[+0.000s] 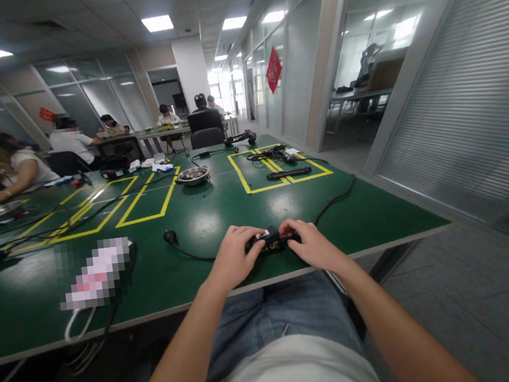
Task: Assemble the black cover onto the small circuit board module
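Note:
On the green table near its front edge lies a small black power adapter (272, 237) with a cord at each end. Green and yellowish parts, like a circuit board, show along its near side. My left hand (234, 256) grips its left end, fingers over the top and thumb along the near side. My right hand (310, 243) pinches its right end, where a cord joins; the fingertips partly hide the joint. Left of my hands, a black plug (170, 237) rests on the table at the end of the left cord (193, 256). The right cord (336, 199) trails toward the table's right edge.
A metal bowl (193, 175) with small parts stands farther back. Yellow tape outlines (248, 179) hold tangled black cables (278, 153) and a black bar (289, 173). At left lie a blurred-out phone-like object (101, 273) and long cables (68, 215). Other people sit beyond.

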Demonstrator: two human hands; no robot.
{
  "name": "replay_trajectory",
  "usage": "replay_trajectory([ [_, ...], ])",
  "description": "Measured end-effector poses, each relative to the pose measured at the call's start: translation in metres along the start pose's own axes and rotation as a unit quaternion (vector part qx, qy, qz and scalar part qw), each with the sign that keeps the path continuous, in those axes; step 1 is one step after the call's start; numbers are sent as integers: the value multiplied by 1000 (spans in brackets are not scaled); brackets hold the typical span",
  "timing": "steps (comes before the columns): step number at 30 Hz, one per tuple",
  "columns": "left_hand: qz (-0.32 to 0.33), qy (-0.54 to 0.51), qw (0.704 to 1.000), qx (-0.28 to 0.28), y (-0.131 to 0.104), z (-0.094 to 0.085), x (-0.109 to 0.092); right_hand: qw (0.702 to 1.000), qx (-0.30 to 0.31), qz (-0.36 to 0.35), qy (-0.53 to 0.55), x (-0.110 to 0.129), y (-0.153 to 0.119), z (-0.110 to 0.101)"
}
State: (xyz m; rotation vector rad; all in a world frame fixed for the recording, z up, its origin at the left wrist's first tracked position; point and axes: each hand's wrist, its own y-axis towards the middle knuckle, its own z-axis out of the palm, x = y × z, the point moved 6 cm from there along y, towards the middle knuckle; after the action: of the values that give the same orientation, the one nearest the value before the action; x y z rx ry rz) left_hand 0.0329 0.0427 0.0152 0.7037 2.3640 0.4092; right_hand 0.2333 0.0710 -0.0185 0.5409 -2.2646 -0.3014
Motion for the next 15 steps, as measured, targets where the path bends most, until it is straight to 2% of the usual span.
replay_trajectory([
  [3, -82, 39, 994, -63, 1, -5, 16, 1000, -3, -11, -9, 3, -1, 0],
  [5, -110, 60, 991, -52, 2, -3, 22, 1000, -3, -17, -18, 5, -1, 0],
  [7, -101, 69, 992, -36, 3, -1, 20, 999, -2, -21, -25, 7, 0, 0],
  [11, -64, 89, 992, -66, -3, -10, 8, 1000, 2, -21, -21, 7, 0, 1],
  [15, -79, 111, 991, 3, -8, -8, 3, 1000, -1, -16, -14, 8, 0, 1],
])
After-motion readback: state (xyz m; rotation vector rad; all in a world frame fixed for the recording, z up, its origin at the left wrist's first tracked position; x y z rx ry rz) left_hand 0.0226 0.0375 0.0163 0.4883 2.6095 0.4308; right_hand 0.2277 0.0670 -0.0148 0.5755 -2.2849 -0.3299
